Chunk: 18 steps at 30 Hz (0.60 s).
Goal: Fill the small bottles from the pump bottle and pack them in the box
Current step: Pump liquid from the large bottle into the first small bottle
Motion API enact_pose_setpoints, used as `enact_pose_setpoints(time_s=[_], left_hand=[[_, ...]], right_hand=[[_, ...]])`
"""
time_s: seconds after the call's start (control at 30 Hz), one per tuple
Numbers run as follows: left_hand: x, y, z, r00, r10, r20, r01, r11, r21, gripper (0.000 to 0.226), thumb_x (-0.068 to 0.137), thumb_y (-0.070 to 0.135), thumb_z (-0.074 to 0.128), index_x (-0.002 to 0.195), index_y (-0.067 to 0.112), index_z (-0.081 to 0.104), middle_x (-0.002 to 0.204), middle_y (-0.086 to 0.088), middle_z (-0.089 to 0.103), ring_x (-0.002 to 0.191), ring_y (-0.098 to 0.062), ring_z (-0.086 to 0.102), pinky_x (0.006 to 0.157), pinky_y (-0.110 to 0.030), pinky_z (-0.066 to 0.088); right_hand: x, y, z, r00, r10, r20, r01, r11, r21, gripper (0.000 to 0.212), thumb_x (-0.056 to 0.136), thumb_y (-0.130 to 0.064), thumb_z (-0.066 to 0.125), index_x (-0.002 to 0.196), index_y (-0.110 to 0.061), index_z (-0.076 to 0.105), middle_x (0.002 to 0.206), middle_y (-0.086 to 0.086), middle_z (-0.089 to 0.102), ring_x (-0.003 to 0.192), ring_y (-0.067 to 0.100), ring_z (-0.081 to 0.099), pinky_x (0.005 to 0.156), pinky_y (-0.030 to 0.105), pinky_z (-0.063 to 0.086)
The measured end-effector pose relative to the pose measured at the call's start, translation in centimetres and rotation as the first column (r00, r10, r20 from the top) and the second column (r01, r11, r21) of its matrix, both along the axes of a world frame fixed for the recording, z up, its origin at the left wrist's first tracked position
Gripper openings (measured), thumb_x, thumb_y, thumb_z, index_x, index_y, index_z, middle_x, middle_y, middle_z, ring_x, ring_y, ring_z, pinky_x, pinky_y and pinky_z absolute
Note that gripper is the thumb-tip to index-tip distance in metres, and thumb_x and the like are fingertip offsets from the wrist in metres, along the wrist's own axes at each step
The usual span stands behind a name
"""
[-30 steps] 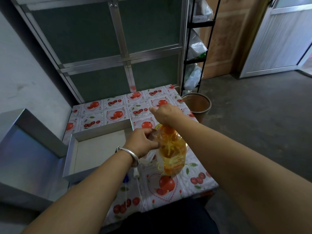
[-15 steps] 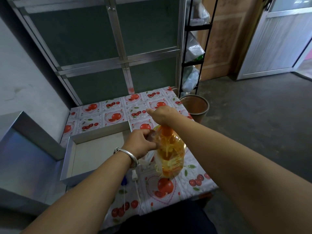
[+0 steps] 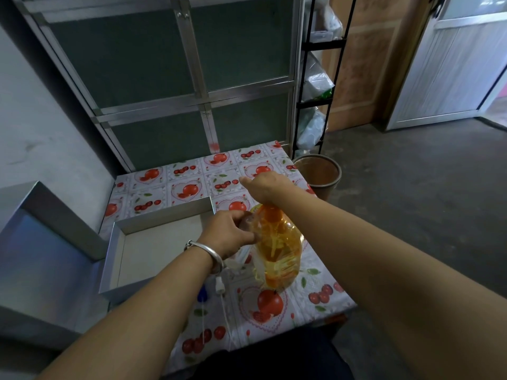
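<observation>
**Item: small bottle held at the pump spout, filling step**

Position. The pump bottle (image 3: 277, 248), clear with amber liquid, stood upright on the tabletop (image 3: 175, 185), its long axis vertical, just right of the open grey box (image 3: 153, 248).

Right hand (image 3: 267, 187). Sat on top of the pump head, fingers curled over it and thumb pointing left; the grip looked closed down on the pump, though the head itself was covered by the hand.

Left hand (image 3: 229, 234). Held against the upper left shoulder of the pump bottle, fingers curled round what appeared to be a small bottle (image 3: 247, 220); only a brownish, translucent sliver showed past the knuckles, so its mouth and fill level could not be read.

Governing relation. The small bottle lay to the left of and below the pressing hand, beside the neck of the pump bottle. The box opened immediately left of the left hand, which was the nearer hand for packing.

Hidden or unclear. The spout and its meeting with the small bottle's mouth were masked by both hands. The box floor in view showed no bottles; its near right corner was covered by the left forearm. Under the left wrist lay pale items and a blue cap-like piece (image 3: 202, 293), too small to identify. The box lid (image 3: 41, 250) stood open at the left, cut by the frame edge.
</observation>
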<state>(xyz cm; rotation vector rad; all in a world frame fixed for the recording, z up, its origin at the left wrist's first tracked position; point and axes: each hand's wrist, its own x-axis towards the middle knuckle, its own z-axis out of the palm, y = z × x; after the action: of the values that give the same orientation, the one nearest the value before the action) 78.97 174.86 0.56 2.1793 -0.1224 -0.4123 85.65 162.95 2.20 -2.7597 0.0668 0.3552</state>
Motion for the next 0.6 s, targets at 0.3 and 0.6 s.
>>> enact_pose_setpoints(time_s=[0.3, 0.6], left_hand=[[-0.17, 0.03, -0.24, 1.0, -0.006, -0.013, 0.006, 1.0, -0.003, 0.029, 0.074, 0.012, 0.074, 0.102, 0.016, 0.067, 0.085, -0.002, 0.068, 0.072, -0.014, 0.061, 0.059, -0.018, 0.047], [-0.06, 0.05, -0.38, 1.0, -0.013, -0.011, 0.013, 1.0, -0.017, 0.028, 0.074, 0.011, 0.074, 0.101, 0.016, 0.067, 0.079, 0.001, 0.066, 0.068, -0.011, 0.058, 0.058, -0.016, 0.048]], right_hand=[[-0.02, -0.06, -0.35, 1.0, 0.005, 0.004, -0.005, 1.0, -0.027, 0.047, 0.103, -0.04, 0.025, 0.145, -0.021, 0.029, 0.126, 0.014, 0.052, 0.11, 0.029, 0.056, 0.087, 0.036, 0.05], [0.06, 0.06, -0.94, 0.997, -0.029, 0.076, 0.032, 0.999, -0.029, 0.046, 0.102, -0.039, 0.024, 0.143, -0.021, 0.035, 0.09, 0.006, 0.052, 0.075, 0.02, 0.055, 0.059, 0.026, 0.044]])
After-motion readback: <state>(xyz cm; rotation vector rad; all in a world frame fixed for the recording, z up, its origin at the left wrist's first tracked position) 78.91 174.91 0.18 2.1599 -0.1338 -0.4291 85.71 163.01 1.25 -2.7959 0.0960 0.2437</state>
